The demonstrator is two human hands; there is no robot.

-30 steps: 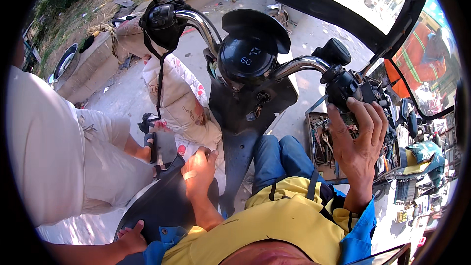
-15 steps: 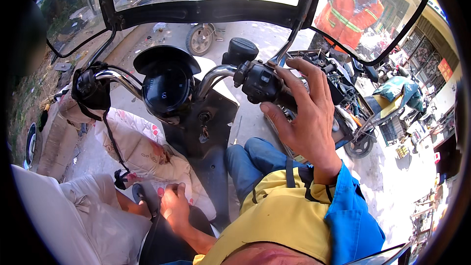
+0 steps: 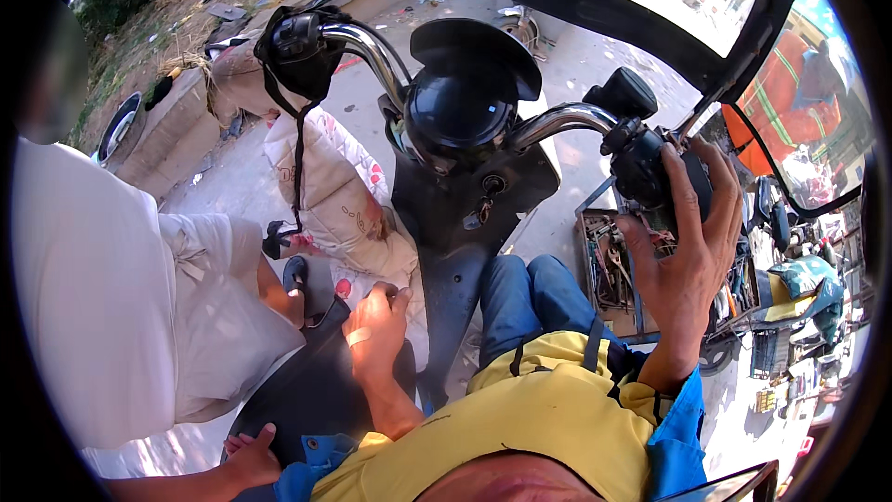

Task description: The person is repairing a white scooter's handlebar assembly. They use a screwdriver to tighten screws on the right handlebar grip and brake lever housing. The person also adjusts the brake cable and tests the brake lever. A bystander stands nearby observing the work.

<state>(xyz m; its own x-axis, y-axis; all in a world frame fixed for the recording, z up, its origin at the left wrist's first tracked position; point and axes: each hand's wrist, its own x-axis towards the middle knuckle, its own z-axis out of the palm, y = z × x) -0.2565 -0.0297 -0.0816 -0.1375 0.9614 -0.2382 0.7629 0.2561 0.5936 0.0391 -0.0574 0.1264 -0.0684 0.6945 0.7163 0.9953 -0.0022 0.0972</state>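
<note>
My right hand (image 3: 683, 265) is curved over the right handlebar grip of a scooter, fingers spread forward and thumb near the black switch housing (image 3: 641, 167). My left hand (image 3: 376, 330) is curled into a loose fist above the dark seat (image 3: 321, 390); what lies inside it, if anything, is hidden. Between the chrome handlebars sits a round black dashboard (image 3: 460, 116), its face dark. Below it, keys (image 3: 478, 214) hang at the ignition lock. The left grip (image 3: 297, 51) wears a black cover with a hanging strap, and neither hand touches it.
At left stands a person in white (image 3: 102, 297), with another hand (image 3: 251, 455) by the seat. A quilted floral cover (image 3: 339, 195) drapes beside the column. A tray of tools (image 3: 613, 270) lies right. Beyond the windshield frame (image 3: 557, 5) is a person in an orange vest (image 3: 785, 98).
The view has turned, shifting the scooter rightward in the picture. My right hand stays at the grip, its fingers more bent. The lit display now looks dark. Another hand shows at lower left.
</note>
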